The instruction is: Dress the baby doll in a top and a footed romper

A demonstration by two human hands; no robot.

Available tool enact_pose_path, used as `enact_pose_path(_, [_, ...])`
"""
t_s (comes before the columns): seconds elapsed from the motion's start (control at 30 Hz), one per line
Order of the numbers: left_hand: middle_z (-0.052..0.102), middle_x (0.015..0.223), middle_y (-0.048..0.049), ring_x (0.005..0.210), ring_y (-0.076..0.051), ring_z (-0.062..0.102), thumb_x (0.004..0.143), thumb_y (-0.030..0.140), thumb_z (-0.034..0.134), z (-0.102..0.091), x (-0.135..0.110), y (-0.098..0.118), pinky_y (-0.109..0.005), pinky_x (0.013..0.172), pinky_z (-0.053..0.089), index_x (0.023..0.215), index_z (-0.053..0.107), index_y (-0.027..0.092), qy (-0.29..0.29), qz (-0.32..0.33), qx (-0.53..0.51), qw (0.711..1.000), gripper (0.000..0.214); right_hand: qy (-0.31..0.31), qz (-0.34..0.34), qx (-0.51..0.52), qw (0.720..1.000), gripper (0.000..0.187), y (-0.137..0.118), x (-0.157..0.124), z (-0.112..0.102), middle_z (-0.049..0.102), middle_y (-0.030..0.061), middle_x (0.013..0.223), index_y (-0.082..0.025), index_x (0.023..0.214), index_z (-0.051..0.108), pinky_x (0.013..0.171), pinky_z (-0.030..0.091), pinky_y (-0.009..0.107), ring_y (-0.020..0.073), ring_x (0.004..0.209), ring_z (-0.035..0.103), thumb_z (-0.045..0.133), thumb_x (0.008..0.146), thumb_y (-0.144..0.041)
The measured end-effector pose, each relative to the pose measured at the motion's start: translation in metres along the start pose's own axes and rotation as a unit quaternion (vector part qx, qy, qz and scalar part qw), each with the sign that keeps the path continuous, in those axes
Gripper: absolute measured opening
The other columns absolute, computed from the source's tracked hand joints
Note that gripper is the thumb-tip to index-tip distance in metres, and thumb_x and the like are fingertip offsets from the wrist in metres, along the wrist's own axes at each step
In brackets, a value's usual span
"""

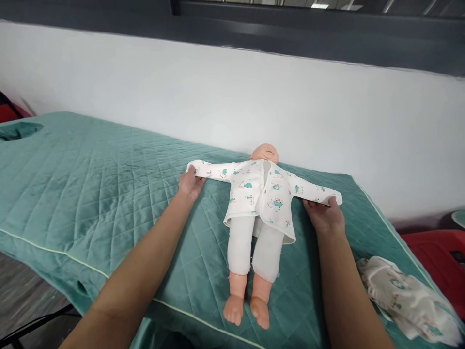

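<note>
A baby doll lies on its back on a green quilted bed cover, head toward the wall and bare feet toward me. It wears a white printed baby jacket, whose front edges meet at the chest and part lower down. White cloth covers its upper legs. Both sleeves stretch out sideways. My left hand grips the sleeve end on the left, thumb on top. At the opposite sleeve end, my right hand has its fingers under the cloth and its thumb over it. The doll's hands are hidden inside the sleeves.
A crumpled white printed garment lies at the bed's right edge. Beyond that edge stands a red chair. A white wall runs along the far side. The bed cover has a hole at far left.
</note>
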State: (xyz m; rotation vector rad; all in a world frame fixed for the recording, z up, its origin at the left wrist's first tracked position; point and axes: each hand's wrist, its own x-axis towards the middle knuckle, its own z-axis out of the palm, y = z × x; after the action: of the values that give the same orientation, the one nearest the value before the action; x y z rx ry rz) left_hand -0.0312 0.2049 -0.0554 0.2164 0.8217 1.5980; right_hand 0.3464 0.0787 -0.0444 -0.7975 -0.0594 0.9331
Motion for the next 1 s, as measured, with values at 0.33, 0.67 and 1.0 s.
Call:
enact_pose_path(0.33, [0.072,0.099,-0.0053,0.094,-0.016,0.072,0.099,0.015,0.048,0.0,0.005,0.004,-0.034,0.09,0.06,0.097,0.061,0.018,0.011,0.033,-0.006,0.999,0.014,0.058,-0.033,0.003,0.998,0.034,-0.011,0.002,-0.003,0.076,0.0009,0.095,-0.022,0.099,0.061,0.074,0.065,0.034,0.0155,0.086,0.075,0.029,0.108,-0.028])
enact_pose_path(0.67, [0.059,0.134,-0.0043,0.129,-0.014,0.055,0.083,0.001,0.055,-0.007,-0.014,0.0,-0.032,0.119,0.036,0.118,0.052,0.023,0.059,0.27,0.248,0.928,0.041,0.108,-0.267,-0.15,0.946,0.032,0.0,-0.007,-0.009,0.055,0.0017,0.147,-0.024,0.115,0.06,0.117,0.043,0.034,0.0144,0.143,0.045,0.058,0.086,-0.01])
enact_pose_path(1.0, [0.066,0.112,-0.0071,0.11,-0.025,0.061,0.078,0.008,0.065,-0.012,-0.094,-0.038,-0.042,0.11,0.043,0.107,0.068,0.023,-0.271,0.254,0.439,0.818,0.033,-0.23,-0.276,-0.465,0.809,0.059,0.051,-0.135,-0.026,0.045,0.0033,0.16,-0.033,0.148,0.051,0.123,0.032,0.048,0.0233,0.148,0.041,0.067,0.091,-0.039])
